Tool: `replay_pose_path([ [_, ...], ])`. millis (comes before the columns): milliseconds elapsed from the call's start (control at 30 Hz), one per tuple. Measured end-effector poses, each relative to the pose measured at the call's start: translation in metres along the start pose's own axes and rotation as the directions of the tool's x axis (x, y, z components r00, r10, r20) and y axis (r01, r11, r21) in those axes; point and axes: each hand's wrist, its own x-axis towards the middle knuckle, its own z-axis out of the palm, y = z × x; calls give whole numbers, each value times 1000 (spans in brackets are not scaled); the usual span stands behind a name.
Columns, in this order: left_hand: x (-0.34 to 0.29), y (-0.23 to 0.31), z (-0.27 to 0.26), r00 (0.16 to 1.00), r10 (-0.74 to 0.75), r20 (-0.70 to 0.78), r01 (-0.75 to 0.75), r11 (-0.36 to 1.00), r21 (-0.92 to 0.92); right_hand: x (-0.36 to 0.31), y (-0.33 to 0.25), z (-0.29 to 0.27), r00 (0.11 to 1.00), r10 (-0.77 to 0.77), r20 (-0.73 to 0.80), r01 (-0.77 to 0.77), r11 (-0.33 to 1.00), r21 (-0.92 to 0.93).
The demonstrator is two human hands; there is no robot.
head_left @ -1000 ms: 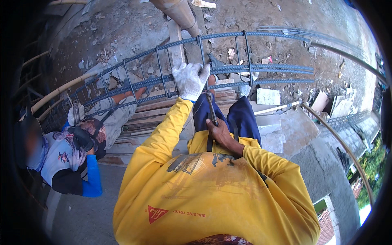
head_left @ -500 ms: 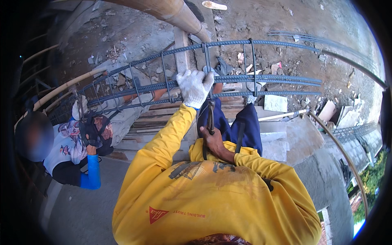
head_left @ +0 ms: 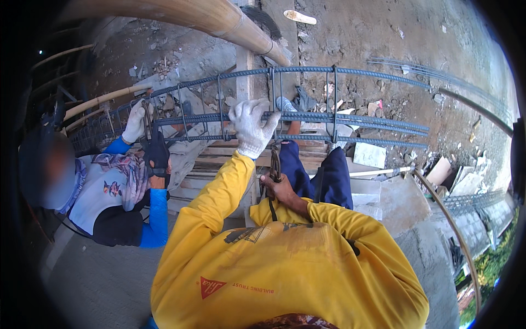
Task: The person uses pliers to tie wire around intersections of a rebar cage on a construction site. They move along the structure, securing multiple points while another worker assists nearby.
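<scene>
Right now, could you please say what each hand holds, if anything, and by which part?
The right hand holds a pincer-like tool by its near end; the left hand lies over the rebar cage's middle bars, grip unclear.

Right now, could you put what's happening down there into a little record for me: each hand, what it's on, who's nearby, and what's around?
Left hand: white-gloved, laid over the middle bars of the steel cage
Right hand: bare, fingers around the pliers
Pliers' tip: close to the cage; touching or not, I can't tell
Other person: on the left, wearing one white glove and one dark glove
Beyond the cage: thick bamboo pole, dirt ground
</scene>
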Motion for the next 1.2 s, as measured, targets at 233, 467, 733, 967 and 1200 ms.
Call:
replay_pose_path([
  [233, -97, 39, -53, 478, -532, 699, 682, 726, 87, -9, -7, -15, 993, 86, 82, -84, 996, -29],
  [467, -95, 27, -7, 41, -157, 987, 972, -223, -75, -9, -20, -24, 840, 356, 410, -457, 872, 177],
  [733, -103, 54, 3, 233, -648, 725, 965, 246, -91, -37, 4, -17, 940, 120, 319, -36, 965, -258],
  [967, -124, 43, -31, 113, -285, 952, 984, -98, -146, -31, -27, -23, 728, 522, 444, -440, 853, -282],
  [1200, -155, 24, -1, 336, -578, 744, 871, 492, -11, -10, -100, -48, 936, 41, 349, -1, 993, -115],
])
